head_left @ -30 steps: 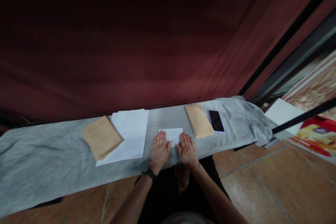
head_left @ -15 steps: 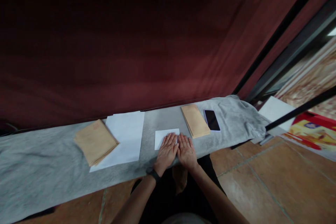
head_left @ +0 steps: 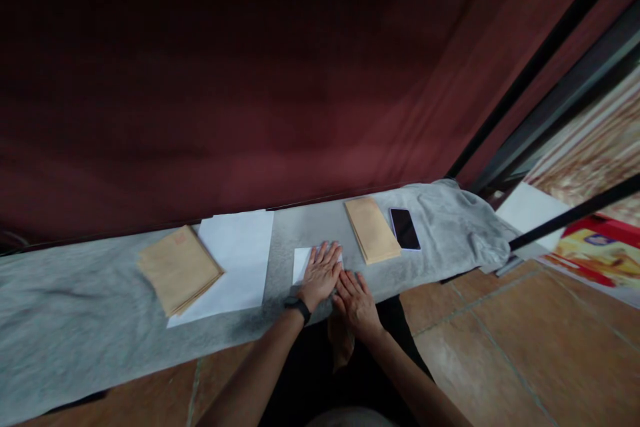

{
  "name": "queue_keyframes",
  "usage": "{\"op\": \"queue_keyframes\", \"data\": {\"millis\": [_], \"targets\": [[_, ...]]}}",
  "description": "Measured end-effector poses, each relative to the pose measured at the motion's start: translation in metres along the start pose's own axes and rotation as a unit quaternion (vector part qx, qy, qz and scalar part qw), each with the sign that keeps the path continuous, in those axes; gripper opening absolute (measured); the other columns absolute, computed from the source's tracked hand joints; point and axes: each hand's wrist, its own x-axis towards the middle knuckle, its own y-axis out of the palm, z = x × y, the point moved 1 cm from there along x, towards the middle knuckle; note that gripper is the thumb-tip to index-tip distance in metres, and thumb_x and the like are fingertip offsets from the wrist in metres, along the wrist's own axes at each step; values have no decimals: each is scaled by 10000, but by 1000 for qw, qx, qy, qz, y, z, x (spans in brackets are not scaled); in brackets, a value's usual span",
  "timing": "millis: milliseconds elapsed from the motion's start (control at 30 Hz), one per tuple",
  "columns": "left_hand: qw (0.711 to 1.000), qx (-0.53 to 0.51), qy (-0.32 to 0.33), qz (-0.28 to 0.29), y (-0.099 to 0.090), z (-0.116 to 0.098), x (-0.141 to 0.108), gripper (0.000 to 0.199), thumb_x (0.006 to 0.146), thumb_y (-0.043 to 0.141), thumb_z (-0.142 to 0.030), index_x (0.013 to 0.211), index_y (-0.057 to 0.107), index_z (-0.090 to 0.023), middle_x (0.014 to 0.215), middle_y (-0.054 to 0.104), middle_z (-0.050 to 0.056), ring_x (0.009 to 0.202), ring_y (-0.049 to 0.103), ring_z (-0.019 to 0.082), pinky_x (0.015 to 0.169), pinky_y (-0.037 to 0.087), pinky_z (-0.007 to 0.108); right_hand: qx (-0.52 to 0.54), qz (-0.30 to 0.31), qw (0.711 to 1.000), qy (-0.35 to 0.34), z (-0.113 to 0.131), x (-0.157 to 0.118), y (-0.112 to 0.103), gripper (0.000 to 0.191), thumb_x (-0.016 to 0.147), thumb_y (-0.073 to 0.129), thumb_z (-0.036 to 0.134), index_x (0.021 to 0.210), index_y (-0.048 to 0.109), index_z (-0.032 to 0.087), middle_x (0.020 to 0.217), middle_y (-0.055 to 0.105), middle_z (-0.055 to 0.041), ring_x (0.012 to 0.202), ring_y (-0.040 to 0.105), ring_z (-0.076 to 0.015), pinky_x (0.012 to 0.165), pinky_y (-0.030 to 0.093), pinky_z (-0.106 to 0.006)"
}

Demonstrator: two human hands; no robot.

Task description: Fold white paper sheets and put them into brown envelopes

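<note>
A small white folded-looking sheet of paper (head_left: 301,264) lies on the grey cloth in front of me, partly covered by my hands. My left hand (head_left: 321,272), with a dark watch on its wrist, rests flat on it with the fingers spread. Just to the right and nearer to me, my right hand (head_left: 357,303) lies flat with its fingers stretched out, at the paper's lower right corner. Its fingertips come close to the left hand; whether they touch the paper, I cannot tell.
A stack of brown envelopes (head_left: 180,270) overlaps large white sheets (head_left: 240,253) on the left. More brown envelopes (head_left: 373,230) and a phone (head_left: 405,229) lie to the right. The grey cloth (head_left: 90,313) covers a narrow table against a dark red curtain-like surface (head_left: 250,113).
My left hand has moved slightly right and forward over the paper, covering more of it. My right hand has drawn back a little toward me.
</note>
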Motion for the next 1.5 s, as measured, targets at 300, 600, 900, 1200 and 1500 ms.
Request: {"op": "queue_keyframes", "data": {"millis": [300, 600, 900, 1200, 1500], "targets": [[1000, -10, 28, 10, -8, 3, -1, 516, 1049, 226, -387, 1544, 310, -268, 1613, 313, -18, 1523, 161, 198, 1250, 108, 498, 0, 20, 1000, 12, -1, 0, -1, 398, 1025, 438, 310, 1388, 562, 202, 1440, 562, -88, 1362, 474, -245, 1186, 300, -490], [996, 4, 75, -38, -15, 8, -42, 499, 1021, 361, -317, 1519, 366, -291, 1602, 340, 36, 1496, 261, 227, 1228, 197, 518, -10, 21, 1000, 7, -2, -2, 3, 391, 1026, 432, 319, 1367, 582, 200, 1484, 513, -95, 1386, 444, -244, 1188, 284, -488], [997, 39, -13, -71, -17, 20, -77, 649, 1018, 324, -491, 1518, 335, -77, 1581, 347, 170, 1492, 270, 251, 1212, 272, 460, -18, 15, 1000, 10, -1, -4, 6, 446, 1029, 427, 326, 1457, 484, 217, 1513, 477, -99, 1394, 434, -254, 1179, 287, -496], [993, 60, -51, -82, -23, 41, -111, 672, 1011, 320, -515, 1500, 361, -56, 1560, 380, 181, 1477, 301, 274, 1198, 309, 470, -29, -13, 999, 12, 1, -7, 9, 492, 1028, 412, 296, 1498, 414, 151, 1526, 449, -126, 1406, 423, -266, 1181, 301, -501], [993, 48, -55, -88, -25, 40, -112, 652, 999, 352, -511, 1519, 359, -118, 1553, 402, 156, 1473, 310, 278, 1190, 319, 498, -2, 24, 1000, 13, 26, 38, 25, 475, 1039, 371, 320, 1470, 460, 141, 1490, 501, -108, 1409, 424, -226, 1163, 351, -417]]}}
